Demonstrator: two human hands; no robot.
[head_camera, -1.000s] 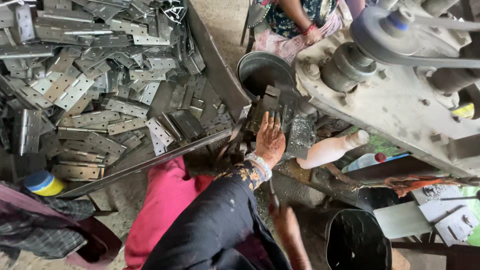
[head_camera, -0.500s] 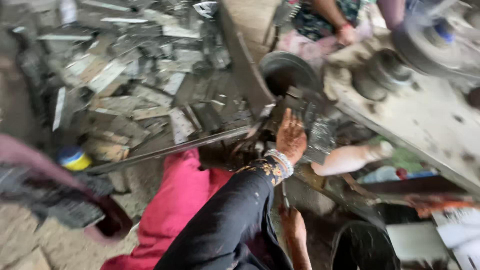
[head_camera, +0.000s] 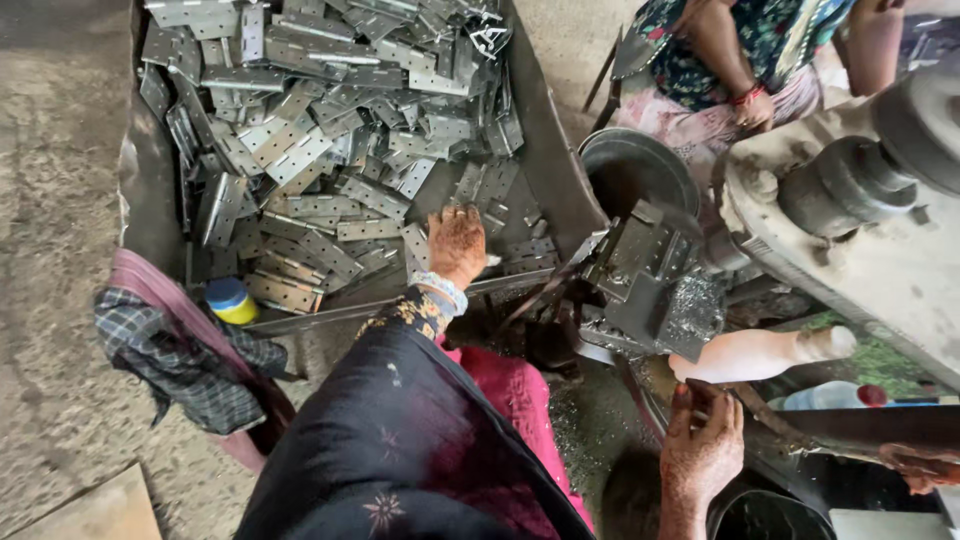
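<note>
Head view: at upper left of the frame, a metal tray (head_camera: 150, 215) brims with flat perforated metal plates (head_camera: 330, 150). At centre, the left hand (head_camera: 457, 243) reaches forward, palm down, fingers spread, resting on the plates near the tray's lower right edge, where little bare tray floor shows. At lower right, the right hand (head_camera: 703, 447) curls loosely beside a pale handle (head_camera: 760, 352) under the press machine (head_camera: 850, 210); what it grips cannot be told.

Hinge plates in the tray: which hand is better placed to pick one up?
Likely the left hand: its fingers already rest on the hinge plates in the tray. The right hand is low by the machine, away from them.
</note>
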